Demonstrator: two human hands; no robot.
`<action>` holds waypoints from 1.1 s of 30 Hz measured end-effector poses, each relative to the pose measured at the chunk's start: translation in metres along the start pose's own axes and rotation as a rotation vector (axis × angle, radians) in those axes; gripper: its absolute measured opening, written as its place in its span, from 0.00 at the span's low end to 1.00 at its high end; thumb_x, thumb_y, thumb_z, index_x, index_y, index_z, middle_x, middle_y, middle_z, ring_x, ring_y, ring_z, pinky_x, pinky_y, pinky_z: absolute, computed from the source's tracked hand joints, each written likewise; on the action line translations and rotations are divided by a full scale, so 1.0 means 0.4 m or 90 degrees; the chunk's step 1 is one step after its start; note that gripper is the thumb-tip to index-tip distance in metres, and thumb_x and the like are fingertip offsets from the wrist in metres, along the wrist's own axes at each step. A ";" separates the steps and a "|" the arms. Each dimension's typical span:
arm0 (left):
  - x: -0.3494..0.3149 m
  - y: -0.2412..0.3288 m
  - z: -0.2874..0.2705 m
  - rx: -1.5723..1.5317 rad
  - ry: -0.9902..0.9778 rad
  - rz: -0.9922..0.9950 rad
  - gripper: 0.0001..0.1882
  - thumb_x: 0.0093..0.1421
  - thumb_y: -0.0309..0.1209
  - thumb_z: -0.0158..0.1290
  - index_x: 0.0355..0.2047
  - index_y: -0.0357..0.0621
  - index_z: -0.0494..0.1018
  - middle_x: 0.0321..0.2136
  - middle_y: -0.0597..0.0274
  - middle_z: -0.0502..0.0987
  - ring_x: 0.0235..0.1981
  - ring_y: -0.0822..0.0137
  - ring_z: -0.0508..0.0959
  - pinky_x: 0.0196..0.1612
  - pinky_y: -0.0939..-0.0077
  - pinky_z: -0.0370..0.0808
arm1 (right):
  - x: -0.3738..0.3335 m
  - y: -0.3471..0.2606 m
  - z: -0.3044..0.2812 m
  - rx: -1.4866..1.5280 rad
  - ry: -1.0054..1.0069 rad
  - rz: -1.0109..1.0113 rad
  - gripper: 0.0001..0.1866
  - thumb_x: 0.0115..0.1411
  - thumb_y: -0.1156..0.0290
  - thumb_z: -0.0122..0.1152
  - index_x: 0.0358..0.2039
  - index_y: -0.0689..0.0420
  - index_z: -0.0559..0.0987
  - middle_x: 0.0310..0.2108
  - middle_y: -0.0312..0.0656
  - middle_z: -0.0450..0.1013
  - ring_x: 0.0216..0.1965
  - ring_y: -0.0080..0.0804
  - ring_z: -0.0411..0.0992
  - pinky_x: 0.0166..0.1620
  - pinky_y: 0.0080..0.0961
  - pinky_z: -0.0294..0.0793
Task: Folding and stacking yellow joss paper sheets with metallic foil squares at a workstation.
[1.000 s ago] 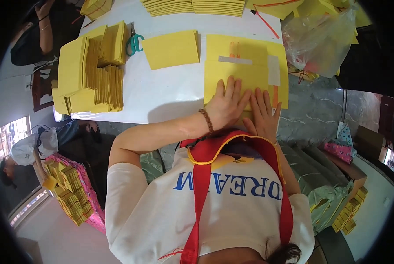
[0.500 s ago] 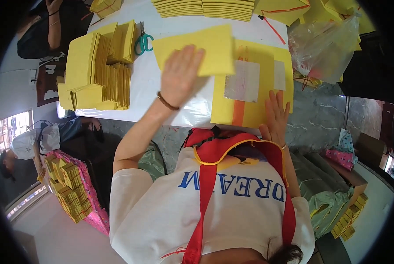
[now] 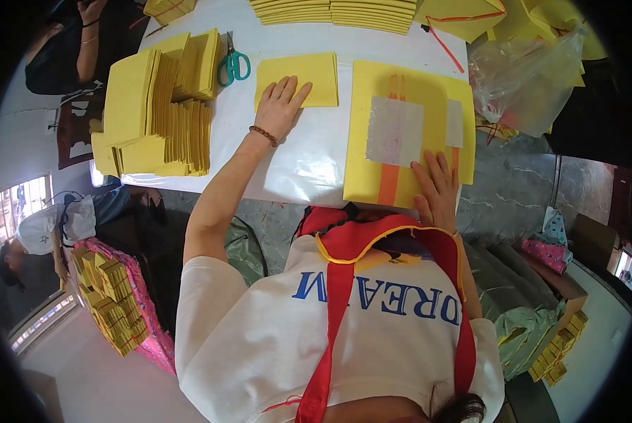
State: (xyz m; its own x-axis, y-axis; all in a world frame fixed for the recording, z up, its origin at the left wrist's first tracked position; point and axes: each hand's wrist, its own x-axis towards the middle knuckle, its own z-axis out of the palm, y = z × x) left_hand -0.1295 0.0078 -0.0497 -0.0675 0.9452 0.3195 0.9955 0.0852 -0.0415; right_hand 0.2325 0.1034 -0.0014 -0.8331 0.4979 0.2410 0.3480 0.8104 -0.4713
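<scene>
My left hand [image 3: 279, 106] lies with fingers spread on a folded yellow paper piece [image 3: 309, 74], which rests flat on the white table. At the right, my right hand [image 3: 437, 185] is laid flat, fingers extended, on the lower right part of a large yellow sheet stack [image 3: 362, 127]. That stack carries whitish printed patches and orange stripes, and it reaches the table's near edge. Left of the folded piece are teal-handled scissors [image 3: 234, 67]. Beyond them, upright bundles of folded yellow paper [image 3: 136, 99] stand at the table's left side.
Yellow paper stacks [image 3: 333, 10] line the far side of the white table [image 3: 288, 169]. A clear plastic bag [image 3: 527, 81] bulges at the right edge. Other people sit at the left. Yellow bundles fill a pink-lined container [image 3: 111, 303]; green sacks [image 3: 506, 310] stand at lower right.
The folded yellow paper, raised and overlapping the large stack before, now lies flat further left under my left hand. My right hand has shifted slightly down and left, still on the stack.
</scene>
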 end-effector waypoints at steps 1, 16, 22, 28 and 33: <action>0.001 -0.001 0.000 -0.008 -0.025 -0.010 0.28 0.51 0.23 0.45 0.55 0.51 0.62 0.50 0.53 0.67 0.52 0.57 0.66 0.54 0.60 0.62 | 0.001 -0.004 -0.003 0.005 -0.002 0.003 0.25 0.62 0.54 0.39 0.56 0.51 0.66 0.62 0.44 0.53 0.63 0.44 0.48 0.61 0.50 0.34; -0.006 -0.007 0.030 -0.108 -0.143 -0.097 0.29 0.57 0.42 0.46 0.59 0.50 0.57 0.60 0.49 0.53 0.62 0.53 0.51 0.61 0.52 0.45 | 0.008 -0.011 0.002 0.075 0.003 0.034 0.23 0.59 0.59 0.46 0.53 0.55 0.68 0.60 0.48 0.54 0.62 0.51 0.49 0.60 0.45 0.48; -0.025 0.027 0.074 -0.055 -0.102 -0.157 0.30 0.62 0.50 0.37 0.60 0.51 0.54 0.61 0.50 0.50 0.63 0.52 0.48 0.62 0.52 0.39 | 0.007 -0.012 0.004 0.093 0.008 0.033 0.23 0.59 0.59 0.46 0.53 0.56 0.68 0.60 0.49 0.55 0.62 0.52 0.49 0.60 0.43 0.50; -0.014 0.022 0.062 -0.086 -0.060 -0.126 0.28 0.60 0.49 0.41 0.58 0.50 0.59 0.59 0.49 0.55 0.61 0.52 0.53 0.60 0.51 0.46 | 0.011 -0.007 -0.004 0.100 0.014 0.018 0.23 0.59 0.59 0.46 0.53 0.56 0.69 0.60 0.49 0.55 0.62 0.52 0.49 0.60 0.42 0.50; 0.027 0.004 0.005 -0.048 -0.033 -0.073 0.23 0.59 0.46 0.43 0.50 0.49 0.67 0.52 0.51 0.64 0.55 0.54 0.61 0.55 0.53 0.53 | 0.019 0.004 -0.025 0.132 -0.005 0.000 0.22 0.59 0.60 0.46 0.52 0.55 0.70 0.60 0.49 0.55 0.62 0.52 0.50 0.60 0.42 0.49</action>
State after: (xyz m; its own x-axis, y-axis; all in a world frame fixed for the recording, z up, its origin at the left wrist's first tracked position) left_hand -0.1288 0.0186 -0.0484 -0.1831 0.9457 0.2684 0.9830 0.1722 0.0641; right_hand 0.2309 0.1114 0.0083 -0.8366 0.4949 0.2349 0.2525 0.7289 -0.6364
